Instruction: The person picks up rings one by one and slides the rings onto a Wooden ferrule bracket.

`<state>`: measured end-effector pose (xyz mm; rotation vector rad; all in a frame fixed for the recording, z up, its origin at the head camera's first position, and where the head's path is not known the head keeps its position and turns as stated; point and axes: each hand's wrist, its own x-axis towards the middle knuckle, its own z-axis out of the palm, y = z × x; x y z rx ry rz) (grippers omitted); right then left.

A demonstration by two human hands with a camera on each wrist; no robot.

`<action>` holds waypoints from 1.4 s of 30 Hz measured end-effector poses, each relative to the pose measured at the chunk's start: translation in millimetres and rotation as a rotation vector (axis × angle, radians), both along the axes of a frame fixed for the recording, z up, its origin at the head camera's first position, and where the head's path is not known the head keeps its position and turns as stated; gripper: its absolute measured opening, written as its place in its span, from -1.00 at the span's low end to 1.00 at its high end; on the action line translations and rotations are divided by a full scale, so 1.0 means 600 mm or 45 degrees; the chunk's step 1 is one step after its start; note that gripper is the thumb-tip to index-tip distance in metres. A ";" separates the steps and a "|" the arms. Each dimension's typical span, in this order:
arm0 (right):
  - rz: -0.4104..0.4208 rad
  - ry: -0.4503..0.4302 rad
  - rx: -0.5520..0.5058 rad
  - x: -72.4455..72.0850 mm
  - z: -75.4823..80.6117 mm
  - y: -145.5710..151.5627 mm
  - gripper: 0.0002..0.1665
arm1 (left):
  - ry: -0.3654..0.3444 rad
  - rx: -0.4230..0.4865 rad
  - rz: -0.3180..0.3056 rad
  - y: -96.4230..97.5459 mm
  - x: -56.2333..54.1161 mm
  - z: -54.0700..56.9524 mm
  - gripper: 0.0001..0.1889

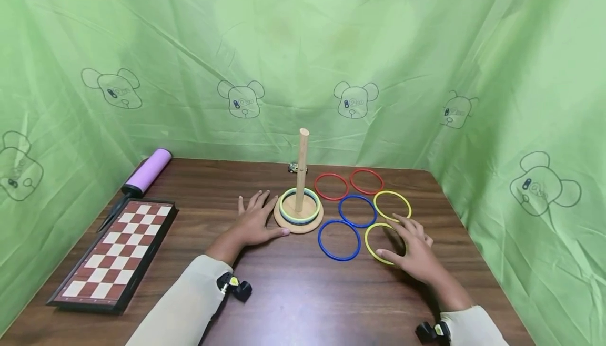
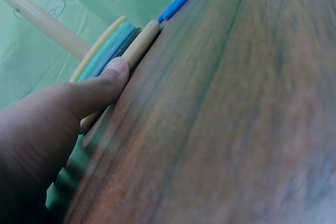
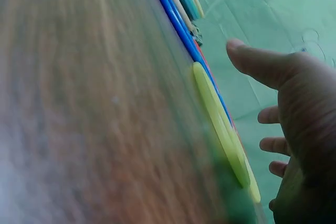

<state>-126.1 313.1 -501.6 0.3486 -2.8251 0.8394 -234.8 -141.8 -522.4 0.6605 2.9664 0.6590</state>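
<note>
A wooden post (image 1: 302,172) stands upright on a round wooden base (image 1: 305,229). Stacked around the post's foot are a pale yellow ring (image 2: 97,51), a teal ring and a darker blue ring. My left hand (image 1: 255,223) rests at the base's left side, fingers spread and fairly straight; its thumb (image 2: 118,69) touches the base's edge. Over the nearer yellow ring (image 1: 366,240) hovers my right hand (image 1: 416,251), its thumb apart from loosely bent fingers. Nothing is held in it, and the right wrist view shows a gap between thumb and ring.
Beyond lie another yellow ring (image 1: 410,209), two blue rings (image 1: 319,238) and two red rings (image 1: 316,184). A toy car (image 1: 293,168) sits behind the post. On the left are a checkered board (image 1: 115,254) and a purple cylinder (image 1: 150,171) with a black handle. Green cloth surrounds the table.
</note>
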 end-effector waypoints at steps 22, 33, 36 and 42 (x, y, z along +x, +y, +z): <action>0.150 -0.059 0.040 0.007 0.002 0.033 0.05 | 0.000 -0.031 -0.004 -0.002 -0.004 0.007 0.19; 0.094 -0.091 0.050 0.007 0.003 0.033 0.03 | 0.005 -0.027 -0.014 0.000 -0.004 0.008 0.20; 0.088 -0.090 0.059 0.008 0.000 0.035 0.03 | -0.008 -0.032 -0.016 0.000 -0.004 0.005 0.20; 0.117 -0.042 0.044 0.009 -0.008 0.039 -0.03 | -0.013 -0.035 -0.008 0.002 -0.001 0.000 0.21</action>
